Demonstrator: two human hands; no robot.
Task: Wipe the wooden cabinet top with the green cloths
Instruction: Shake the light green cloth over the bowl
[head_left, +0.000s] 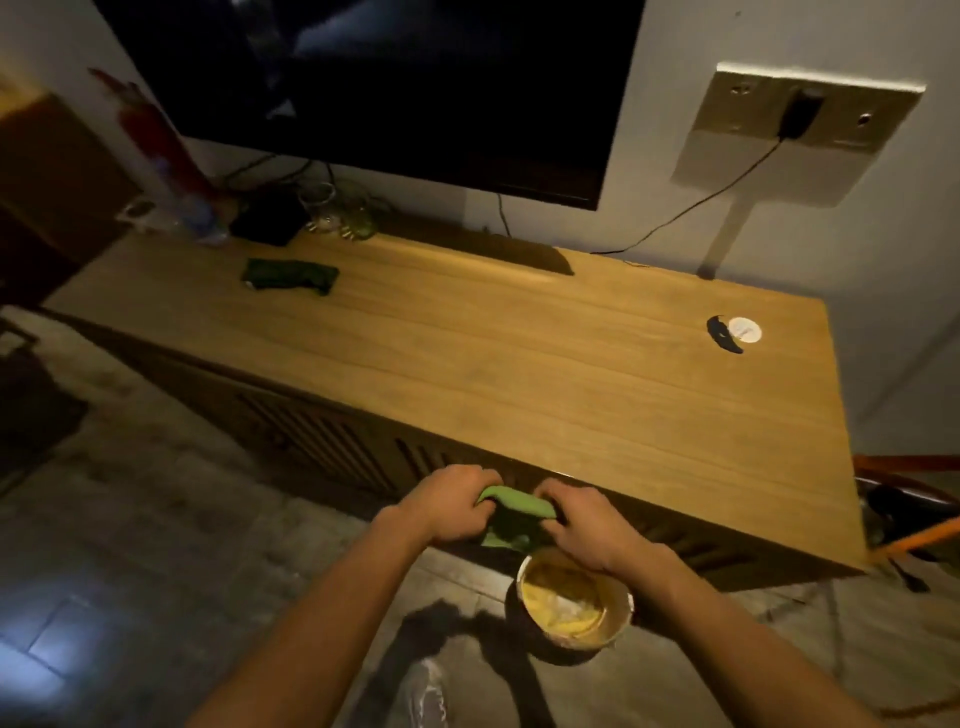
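A long wooden cabinet top (493, 358) runs across the middle of the head view. Below its front edge, my left hand (449, 501) and my right hand (582, 525) both grip a twisted green cloth (514, 512), held in the air above a round bowl (574, 605) of yellowish liquid on the floor. A second, darker green cloth (290, 275) lies crumpled on the far left part of the cabinet top, well away from both hands.
A dark TV screen (389, 83) hangs over the cabinet's back. Glass jars and a black box (270, 215) crowd the back left corner. A small white disc (744, 329) and a black object (722, 335) lie near the right end. A cable (691, 208) hangs from a wall socket.
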